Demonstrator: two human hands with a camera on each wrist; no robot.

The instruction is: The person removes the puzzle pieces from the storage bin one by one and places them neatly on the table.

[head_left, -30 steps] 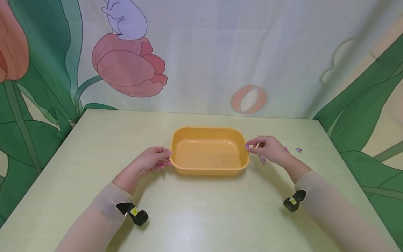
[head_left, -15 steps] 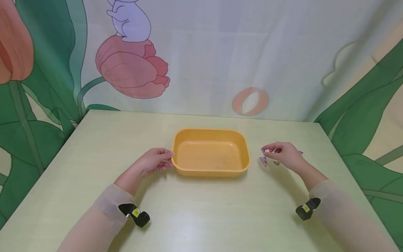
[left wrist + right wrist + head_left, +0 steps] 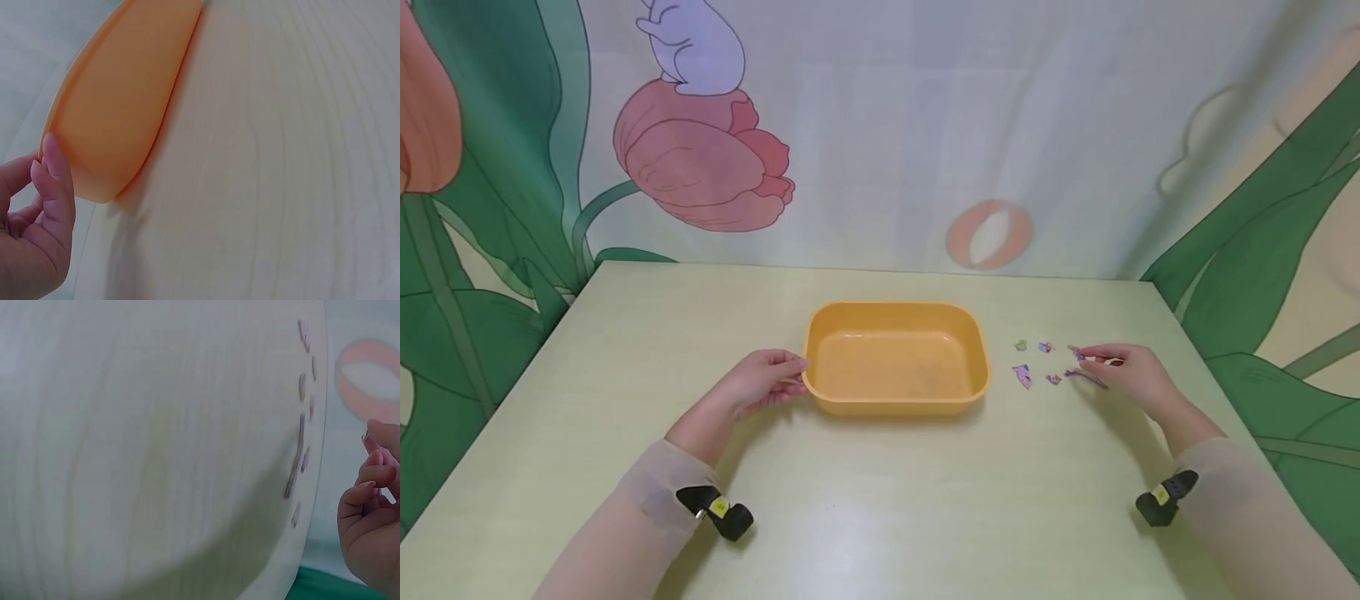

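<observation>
A yellow-orange plastic tray (image 3: 895, 409) stands on the table with its inside bare. My left hand (image 3: 767, 382) pinches its left rim between thumb and fingers; the left wrist view shows the fingertips at the tray's edge. To the right of the tray, my right hand (image 3: 1131, 377) pinches a small purple-blue piece (image 3: 1079, 355) at its fingertips, over several small colourful pieces on the table. Among these are a purple one (image 3: 1022, 377), a greenish one (image 3: 1021, 345) and a longer thin strip (image 3: 294, 457). I cannot tell what kind of thing the pinched piece is.
The pale wooden table (image 3: 880, 517) runs back to a hanging cloth (image 3: 880, 142) printed with tulips and a rabbit. Other small pieces, one pinkish (image 3: 1046, 347) and one multicoloured (image 3: 1054, 379), lie between tray and right hand. A black camera sits on each wrist.
My right hand has moved right, from beside the tray's right rim to over the far side of the small pieces, uncovering several of them. My left hand and the tray have stayed put.
</observation>
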